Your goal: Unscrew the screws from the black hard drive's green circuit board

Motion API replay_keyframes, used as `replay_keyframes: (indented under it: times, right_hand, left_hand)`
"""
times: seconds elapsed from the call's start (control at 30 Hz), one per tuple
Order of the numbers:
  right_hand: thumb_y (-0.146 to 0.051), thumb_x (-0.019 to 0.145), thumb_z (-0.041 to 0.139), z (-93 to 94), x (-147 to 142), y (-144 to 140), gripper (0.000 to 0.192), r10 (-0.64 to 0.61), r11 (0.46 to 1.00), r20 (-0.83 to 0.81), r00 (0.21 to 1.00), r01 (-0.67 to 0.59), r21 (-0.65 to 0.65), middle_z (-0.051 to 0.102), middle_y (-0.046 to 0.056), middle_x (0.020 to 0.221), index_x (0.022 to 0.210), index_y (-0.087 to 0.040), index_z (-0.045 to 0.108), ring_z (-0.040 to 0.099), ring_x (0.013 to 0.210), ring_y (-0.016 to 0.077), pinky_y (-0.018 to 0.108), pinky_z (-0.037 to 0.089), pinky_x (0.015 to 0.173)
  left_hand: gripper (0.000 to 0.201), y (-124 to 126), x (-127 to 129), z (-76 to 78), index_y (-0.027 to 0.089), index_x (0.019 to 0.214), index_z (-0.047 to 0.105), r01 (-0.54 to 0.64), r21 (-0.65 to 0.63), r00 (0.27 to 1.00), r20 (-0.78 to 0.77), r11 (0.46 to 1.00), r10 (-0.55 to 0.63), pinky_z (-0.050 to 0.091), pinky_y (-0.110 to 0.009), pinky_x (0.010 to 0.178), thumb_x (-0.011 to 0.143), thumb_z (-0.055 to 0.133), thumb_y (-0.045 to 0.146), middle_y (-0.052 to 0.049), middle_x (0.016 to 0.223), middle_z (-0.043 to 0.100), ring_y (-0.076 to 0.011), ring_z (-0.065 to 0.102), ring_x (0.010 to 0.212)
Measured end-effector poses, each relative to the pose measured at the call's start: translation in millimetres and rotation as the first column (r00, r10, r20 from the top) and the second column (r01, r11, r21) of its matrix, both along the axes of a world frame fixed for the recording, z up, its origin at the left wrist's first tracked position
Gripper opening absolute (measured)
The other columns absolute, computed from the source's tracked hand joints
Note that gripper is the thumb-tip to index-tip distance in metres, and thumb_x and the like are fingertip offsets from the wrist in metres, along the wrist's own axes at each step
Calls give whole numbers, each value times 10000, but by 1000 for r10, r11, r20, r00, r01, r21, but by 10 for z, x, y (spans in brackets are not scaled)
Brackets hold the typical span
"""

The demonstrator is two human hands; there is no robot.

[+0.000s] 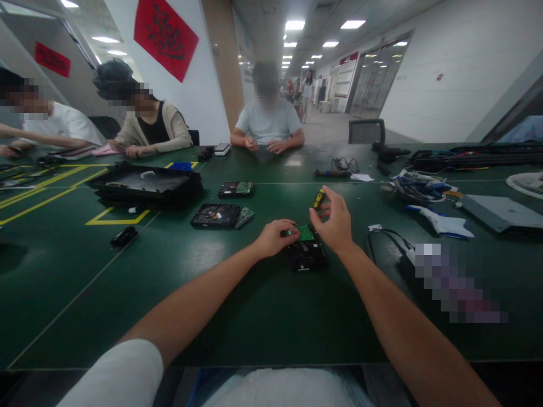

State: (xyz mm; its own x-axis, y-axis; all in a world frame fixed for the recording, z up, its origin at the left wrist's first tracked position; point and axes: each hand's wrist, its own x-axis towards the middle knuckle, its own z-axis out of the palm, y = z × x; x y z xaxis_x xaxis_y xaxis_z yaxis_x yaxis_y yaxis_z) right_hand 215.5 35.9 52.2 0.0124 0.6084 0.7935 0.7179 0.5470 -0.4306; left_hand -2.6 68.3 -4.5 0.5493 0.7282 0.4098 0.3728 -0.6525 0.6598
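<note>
Bracing hard drive (306, 254), right hand (335, 223) lifting screwdriver (319, 199)

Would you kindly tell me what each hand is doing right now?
Left hand: closed, its grip on the hard drive at the green circuit board.
Right hand: closed on a yellow-handled screwdriver.

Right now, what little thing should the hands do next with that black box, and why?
Probably bring the yellow screwdriver in the right hand down onto the hard drive. The left hand already steadies its green circuit board.
</note>
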Motion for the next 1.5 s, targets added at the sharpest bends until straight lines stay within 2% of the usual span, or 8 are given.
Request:
replay_keyframes:
  times: [0.3, 0.47, 0.73, 0.87, 1.03, 1.23, 1.4, 1.5]
  right_hand:
    - [-239, 891, 633, -11, 6, 12, 657, 22, 1000, 2, 1000, -22, -6, 569, 129, 1255, 1506, -249, 403, 676, 883, 215, 391, 668, 715]
    - [-276, 892, 661, 0, -2, 1, 621, 7, 1000, 1, 1000, -7, -10, 550, 137, 1260, 1468, -240, 433, 663, 841, 210, 425, 669, 717]
    - [-237, 902, 616, -14, 0, 4, 651, 13, 1000, 9, 1000, -13, -11, 573, 140, 1269, 1509, -241, 381, 666, 879, 217, 418, 667, 750]
    - [-268, 906, 632, -12, 6, 3, 615, 10, 1000, 11, 1000, -10, -9, 566, 131, 1257, 1483, -239, 418, 665, 813, 197, 410, 661, 712]
    - [-221, 891, 612, -15, 5, 7, 652, 27, 1000, 12, 1000, -27, -6, 573, 141, 1290, 1505, -247, 397, 683, 883, 223, 414, 664, 739]
    - [-258, 887, 647, 4, -5, -6, 666, -5, 1000, 5, 1000, 5, -8, 575, 137, 1266, 1503, -245, 392, 674, 813, 207, 412, 658, 680]
    - [-232, 905, 605, -13, 0, 5, 638, 26, 1000, 19, 999, -26, -2, 582, 150, 1285, 1505, -244, 387, 693, 890, 224, 420, 670, 744]
    - [-247, 900, 618, -22, 1, 10, 654, -5, 1000, 22, 1000, 5, 6, 594, 149, 1267, 1508, -235, 376, 684, 845, 217, 426, 668, 737]
  left_hand:
    - [166, 11, -7, -16, 273, 1038, 793, 7, -1, 1000, -6, 1000, -7, 474, -433, 1104, 885, 738, 309, -55, 1240, 735, -246, 663, 1216]
    - [172, 18, -10, -26, 270, 1040, 796, 6, -15, 1000, -3, 1000, -6, 478, -447, 1104, 883, 741, 313, -62, 1249, 731, -251, 665, 1208]
    - [172, 12, 0, -11, 262, 1039, 795, 7, -14, 1000, 1, 1000, -7, 477, -433, 1105, 883, 742, 310, -62, 1237, 736, -248, 664, 1215]
    - [163, -8, 4, 11, 264, 1033, 795, 7, -9, 1000, -5, 1000, -7, 477, -431, 1105, 890, 734, 311, -61, 1225, 741, -248, 663, 1218]
    - [167, -8, 6, 9, 265, 1036, 794, -2, -4, 1000, -6, 1000, 2, 480, -433, 1098, 891, 734, 321, -60, 1221, 744, -247, 664, 1214]
    - [176, -5, 2, 6, 269, 1044, 795, 2, -7, 1000, -13, 1000, -2, 482, -441, 1097, 891, 733, 331, -64, 1239, 737, -250, 670, 1203]
    - [172, -5, 3, -1, 272, 1040, 795, -9, -1, 1000, -10, 1000, 9, 478, -445, 1104, 887, 736, 321, -61, 1241, 737, -254, 668, 1208]
    - [170, -1, 2, -4, 271, 1037, 794, -4, 4, 1000, -7, 1000, 4, 478, -441, 1104, 885, 739, 322, -60, 1240, 738, -252, 666, 1214]
